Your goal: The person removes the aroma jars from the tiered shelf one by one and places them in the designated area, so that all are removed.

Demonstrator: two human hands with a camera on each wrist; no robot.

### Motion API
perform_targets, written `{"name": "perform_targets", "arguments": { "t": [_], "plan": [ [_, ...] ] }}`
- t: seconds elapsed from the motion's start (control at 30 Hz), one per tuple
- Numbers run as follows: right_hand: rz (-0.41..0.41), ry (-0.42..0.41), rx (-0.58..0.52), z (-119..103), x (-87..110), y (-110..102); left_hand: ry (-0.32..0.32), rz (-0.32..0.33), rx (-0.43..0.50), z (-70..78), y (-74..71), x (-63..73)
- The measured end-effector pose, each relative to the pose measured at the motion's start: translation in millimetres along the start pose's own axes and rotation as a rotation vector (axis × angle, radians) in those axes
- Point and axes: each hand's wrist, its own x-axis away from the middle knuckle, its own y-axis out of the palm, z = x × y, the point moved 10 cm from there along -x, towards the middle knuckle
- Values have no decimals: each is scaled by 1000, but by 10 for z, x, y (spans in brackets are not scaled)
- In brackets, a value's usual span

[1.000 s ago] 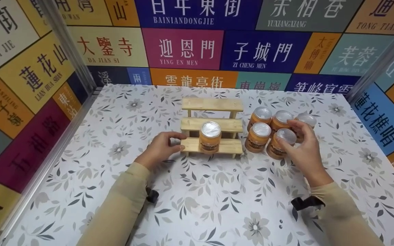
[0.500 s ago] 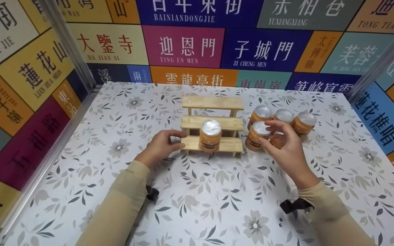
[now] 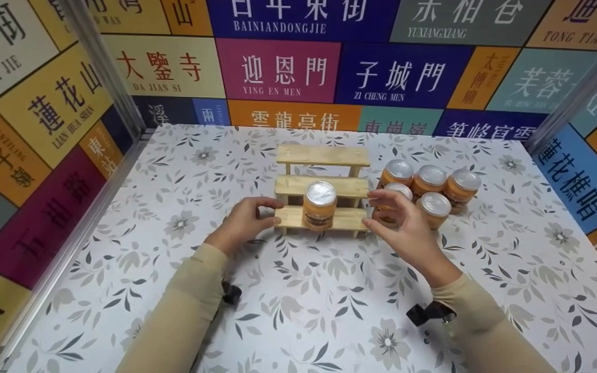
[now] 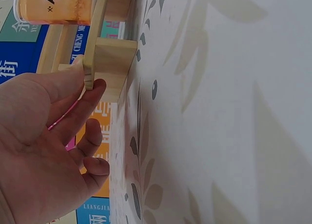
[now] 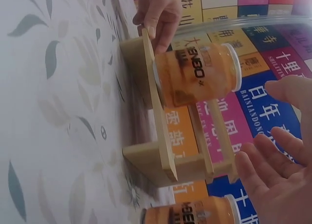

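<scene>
My left hand (image 3: 249, 220) pinches the left end of the lowest step of a three-tier wooden display stand (image 3: 322, 155). In the left wrist view the thumb lies above the step (image 4: 92, 48) and the index finger below it. One orange can with a silver lid (image 3: 320, 204) stands upright on the lowest step, near its middle. My right hand (image 3: 407, 228) is by the right end of that step, thumb and fingers apart with nothing between them. In the right wrist view its fingers (image 5: 265, 158) are spread, apart from the can. It partly hides a similar can (image 3: 399, 192) behind it.
Several more orange cans stand grouped right of the stand, three along the back (image 3: 429, 181) and another in front (image 3: 436, 207). A leaf-patterned cloth (image 3: 298, 311) covers the table. Panels with lettering (image 3: 278, 70) wall in the back and sides.
My right hand has let go of the front right can and moved left to the stand's right end. My left hand has kept its place on the step.
</scene>
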Motion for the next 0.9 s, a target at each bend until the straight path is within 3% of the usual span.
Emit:
{"name": "perform_targets", "arguments": {
  "t": [0.3, 0.9],
  "plan": [
    [-75, 6, -27, -12, -104, 330, 12, 10, -2, -8, -11, -5],
    [-73, 66, -90, 73, -349, 643, 35, 1, 7, 2, 2, -8]
  ]
}}
